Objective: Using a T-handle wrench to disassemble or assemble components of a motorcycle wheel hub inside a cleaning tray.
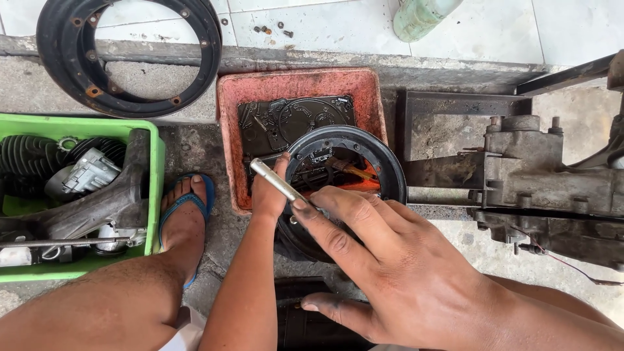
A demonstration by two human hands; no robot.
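Silvery metal, the slim steel rod-shaped tool [279, 182] lies on a slant, its long axis running from a blunt free end at the upper left down toward the lower right, where it disappears under the fingers of the right hand [390, 260]. That hand is grimy with oil and pinches the tool's lower end between its fingertips, fingers stretched rather than balled up. The left hand [268, 192] is closed over the near edge of the round black metal drum-shaped part [383, 162], steadying it; the tool crosses just above this hand's knuckles. The drum stands tilted over the front wall of the shallow red plastic tray [299, 83], which holds dark oily liquid and a flat black cover plate [292, 120]. To the left sits a green plastic crate [155, 188] full of grey engine pieces, with a foot in a blue sandal [185, 214] between crate and tray. A black metal ring [130, 55] lies on the concrete farther back, and a grey engine casing [546, 188] stands to the right.
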